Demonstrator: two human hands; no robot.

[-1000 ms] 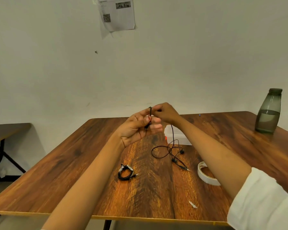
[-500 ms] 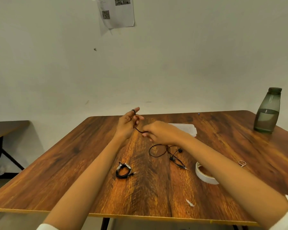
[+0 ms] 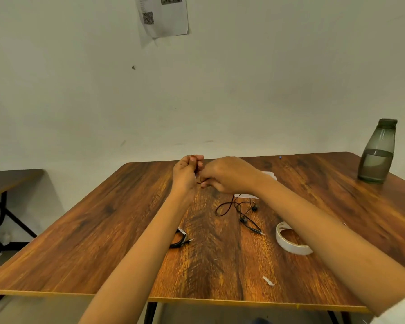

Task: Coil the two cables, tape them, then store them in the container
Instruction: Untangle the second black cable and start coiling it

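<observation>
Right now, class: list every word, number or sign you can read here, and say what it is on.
White paper sheet on the wall: printed lines too blurred to read.
Black QR code on that sheet: no words.
Grey translucent bottle: no label shows.

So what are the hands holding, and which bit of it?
Both the left hand and the right hand pinch the black earphone cable at its raised stretch; its earbuds and loose loops lie on the table.

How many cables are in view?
2. A coiled cable lies on the table by the left forearm; an earphone cable trails from the left hand and right hand.
</observation>
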